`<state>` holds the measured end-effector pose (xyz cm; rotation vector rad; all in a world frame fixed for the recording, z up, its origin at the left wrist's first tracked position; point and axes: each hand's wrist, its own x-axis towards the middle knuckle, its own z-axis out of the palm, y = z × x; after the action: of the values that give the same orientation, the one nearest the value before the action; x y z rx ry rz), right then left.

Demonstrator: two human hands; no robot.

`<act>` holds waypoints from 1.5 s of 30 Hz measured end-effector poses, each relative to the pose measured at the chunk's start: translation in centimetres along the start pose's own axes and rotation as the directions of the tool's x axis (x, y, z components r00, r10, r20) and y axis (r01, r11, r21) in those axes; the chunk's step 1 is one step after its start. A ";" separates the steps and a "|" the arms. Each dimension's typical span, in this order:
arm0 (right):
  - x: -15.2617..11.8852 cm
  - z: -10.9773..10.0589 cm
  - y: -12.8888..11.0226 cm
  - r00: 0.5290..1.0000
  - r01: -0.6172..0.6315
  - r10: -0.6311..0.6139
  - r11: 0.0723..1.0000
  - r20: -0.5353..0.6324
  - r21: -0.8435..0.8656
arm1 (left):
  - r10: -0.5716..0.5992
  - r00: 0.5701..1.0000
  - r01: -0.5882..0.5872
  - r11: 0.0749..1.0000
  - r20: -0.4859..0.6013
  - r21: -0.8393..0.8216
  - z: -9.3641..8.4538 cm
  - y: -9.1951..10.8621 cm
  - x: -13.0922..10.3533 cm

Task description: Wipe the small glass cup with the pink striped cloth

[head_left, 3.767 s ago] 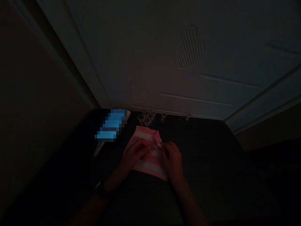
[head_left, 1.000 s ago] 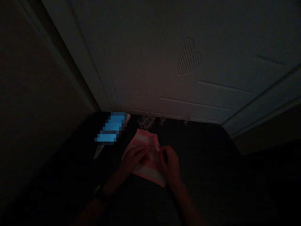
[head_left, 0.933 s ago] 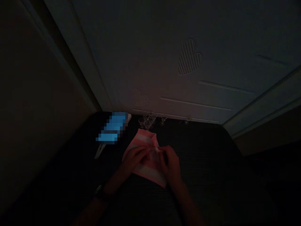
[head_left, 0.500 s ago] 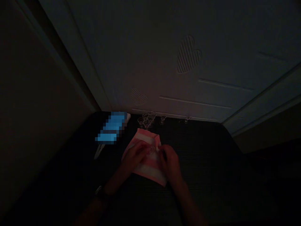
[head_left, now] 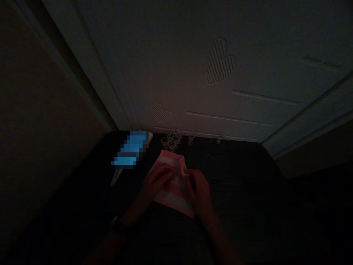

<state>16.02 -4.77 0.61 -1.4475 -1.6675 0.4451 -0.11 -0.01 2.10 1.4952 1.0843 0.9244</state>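
A pink-and-white striped cloth [head_left: 172, 204] lies spread on the dark table in front of me. My left hand [head_left: 160, 178] is over its left half, with curled fingers around a small clear glass [head_left: 176, 173]; dim light blurs the outline of the glass. At the cloth's right edge, my right hand [head_left: 199, 186] pinches a raised fold near the glass. Behind the cloth, several small stemmed glasses [head_left: 172, 144] stand in a cluster. A dark-banded watch or bracelet circles my left wrist.
A lit, pixelated blue screen [head_left: 131, 149] sits on a white stand [head_left: 116, 177] at the left. One small glass [head_left: 191, 139] stands right of the cluster, and another [head_left: 219, 138] farther right. A pale panel with relief hearts [head_left: 221, 62] rises behind the dark table [head_left: 242, 184].
The left hand has shifted slightly, and its fingers cover more of the small glass. The right hand stays at the cloth's edge, nearly still.
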 end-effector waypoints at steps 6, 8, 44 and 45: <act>-0.2 0.1 -0.4 0.993 0.094 -0.095 0.995 0.074 0.015 | -0.036 0.998 0.042 0.994 0.057 -0.100 0.1 -1.0 0.1; -0.1 0.3 -0.3 0.993 0.072 -0.072 0.997 0.093 -0.001 | -0.056 0.997 0.062 0.990 0.056 -0.124 0.1 -1.1 0.2; 0.4 0.4 0.6 0.993 -0.078 0.089 0.987 0.073 -0.143 | -0.057 0.997 0.063 0.988 0.048 -0.139 0.2 -1.0 0.3; 0.4 0.4 0.6 0.994 -0.078 0.088 0.988 0.066 -0.137 | -0.052 0.998 0.058 0.988 0.046 -0.145 0.2 -1.1 0.3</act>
<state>16.11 -4.15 0.04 -1.6213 -1.7260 0.4429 0.01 0.27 1.02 1.3523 1.0014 0.9102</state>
